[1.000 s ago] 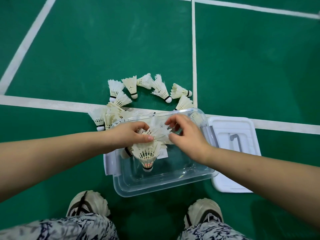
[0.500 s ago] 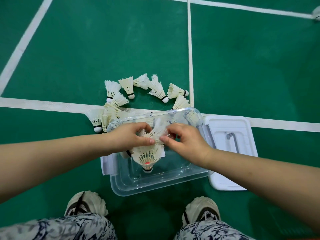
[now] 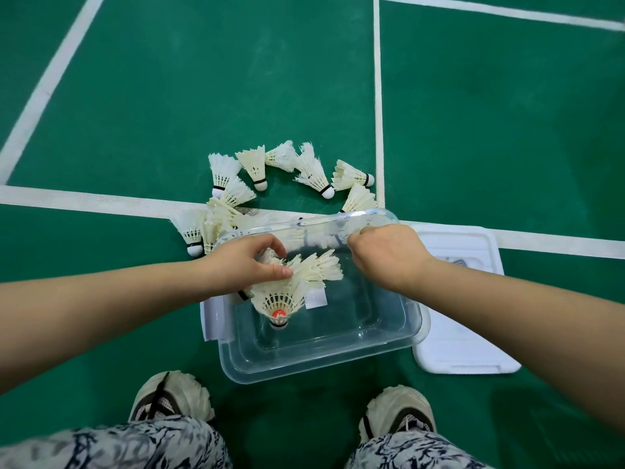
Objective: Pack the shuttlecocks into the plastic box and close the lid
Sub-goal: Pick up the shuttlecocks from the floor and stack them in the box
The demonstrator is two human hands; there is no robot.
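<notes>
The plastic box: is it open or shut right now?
Open. The plastic box has no cover; its white lid lies on the floor to its right.

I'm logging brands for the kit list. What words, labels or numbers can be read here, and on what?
None can be read.
White label on the box: looks blank.
Red mark on the shuttlecock in the left hand: too small to read.
Lid: no text visible.

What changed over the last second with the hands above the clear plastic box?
The right hand let go of the white feather shuttlecocks and drew back toward the far rim of the clear plastic box. The left hand still grips them. The white lid stayed put.
</notes>
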